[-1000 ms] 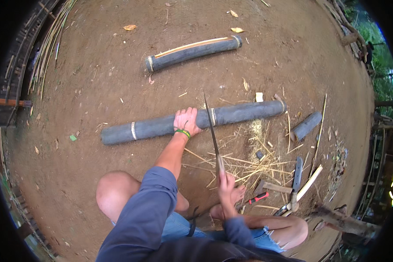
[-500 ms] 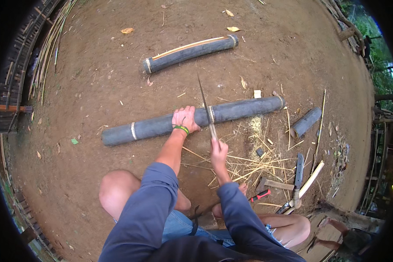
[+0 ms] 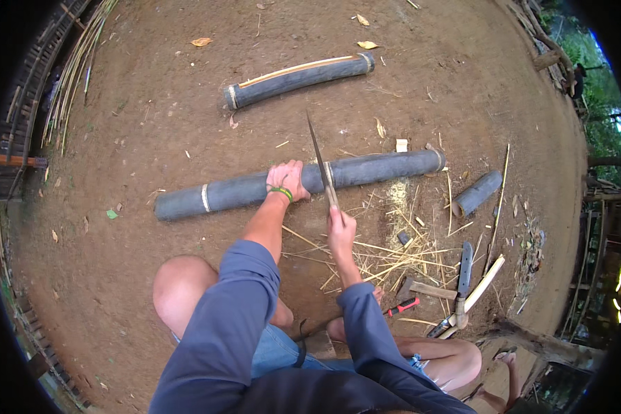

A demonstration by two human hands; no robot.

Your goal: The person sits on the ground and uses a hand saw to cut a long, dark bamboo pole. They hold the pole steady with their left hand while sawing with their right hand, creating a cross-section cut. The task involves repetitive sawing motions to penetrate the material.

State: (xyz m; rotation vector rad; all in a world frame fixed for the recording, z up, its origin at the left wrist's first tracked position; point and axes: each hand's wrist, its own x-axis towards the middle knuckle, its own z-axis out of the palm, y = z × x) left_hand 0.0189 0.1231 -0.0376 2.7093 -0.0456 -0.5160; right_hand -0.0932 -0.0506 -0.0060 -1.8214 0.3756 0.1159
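Observation:
A long dark bamboo pole (image 3: 386, 167) with pale node rings lies crosswise on the ground in front of me. My left hand (image 3: 288, 181), a green band at its wrist, is closed over the pole left of its middle and presses from above. My right hand (image 3: 341, 231) is wrapped round the handle of a hand saw (image 3: 317, 146), just on the near side of the pole. The narrow, tapering blade crosses the pole beside the middle node ring, its tip pointing away from me. How deep the blade sits cannot be seen.
Farther off lies a shorter bamboo piece (image 3: 300, 81) with a long slot. At right are a short bamboo offcut (image 3: 477, 194), thin strips (image 3: 400, 261), a hammer (image 3: 431, 288), a red-handled tool (image 3: 402, 307) and a dark-handled blade (image 3: 465, 265). Another person's leg (image 3: 513, 379) shows at lower right.
The whole view has shifted slightly. Both hands keep nearly the same places on the pole and the saw. At lower right, the other person's legs have moved.

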